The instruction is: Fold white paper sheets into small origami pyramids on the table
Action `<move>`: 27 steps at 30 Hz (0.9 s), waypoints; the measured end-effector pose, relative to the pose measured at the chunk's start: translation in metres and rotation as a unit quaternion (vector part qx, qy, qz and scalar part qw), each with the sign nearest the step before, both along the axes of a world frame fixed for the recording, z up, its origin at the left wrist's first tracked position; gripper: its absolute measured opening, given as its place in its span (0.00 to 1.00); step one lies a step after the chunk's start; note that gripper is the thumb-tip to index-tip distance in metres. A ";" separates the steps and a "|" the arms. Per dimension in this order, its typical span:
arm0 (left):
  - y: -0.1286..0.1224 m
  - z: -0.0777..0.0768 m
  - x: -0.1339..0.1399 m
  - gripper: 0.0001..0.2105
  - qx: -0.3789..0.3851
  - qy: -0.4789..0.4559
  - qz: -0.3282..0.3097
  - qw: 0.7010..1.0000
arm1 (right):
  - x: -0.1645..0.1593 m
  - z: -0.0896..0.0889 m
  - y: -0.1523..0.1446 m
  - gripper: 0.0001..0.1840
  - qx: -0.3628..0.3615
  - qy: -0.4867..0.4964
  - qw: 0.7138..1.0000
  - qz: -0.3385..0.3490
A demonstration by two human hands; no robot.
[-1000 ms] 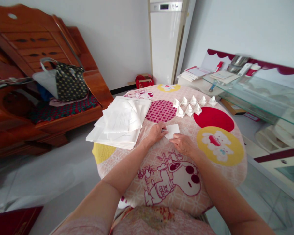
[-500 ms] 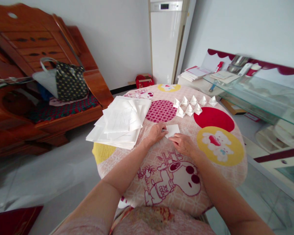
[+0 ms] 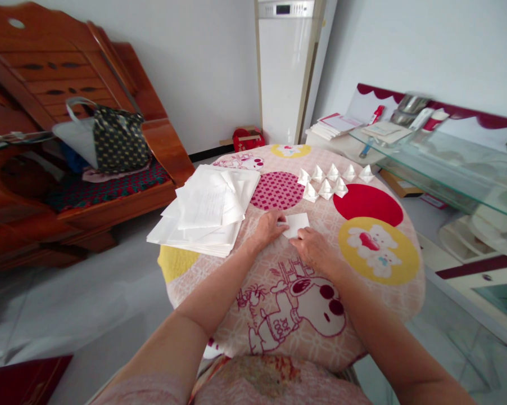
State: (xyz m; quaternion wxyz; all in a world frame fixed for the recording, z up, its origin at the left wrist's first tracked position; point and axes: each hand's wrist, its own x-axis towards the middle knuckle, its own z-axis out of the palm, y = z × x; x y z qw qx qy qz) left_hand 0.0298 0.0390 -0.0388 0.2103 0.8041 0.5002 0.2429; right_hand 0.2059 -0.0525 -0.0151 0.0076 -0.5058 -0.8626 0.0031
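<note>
White paper [image 3: 297,223] still touched by left hand [image 3: 268,228], right hand [image 3: 315,247]

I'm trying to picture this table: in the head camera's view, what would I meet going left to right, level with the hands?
Pile of white sheets → left hand → small white paper → right hand → yellow circle with bears on the tablecloth.
</note>
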 end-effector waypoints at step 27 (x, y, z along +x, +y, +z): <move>0.002 0.003 0.002 0.04 0.002 0.038 0.029 0.999 | 0.005 -0.019 0.008 0.13 0.001 0.114 0.990 0.082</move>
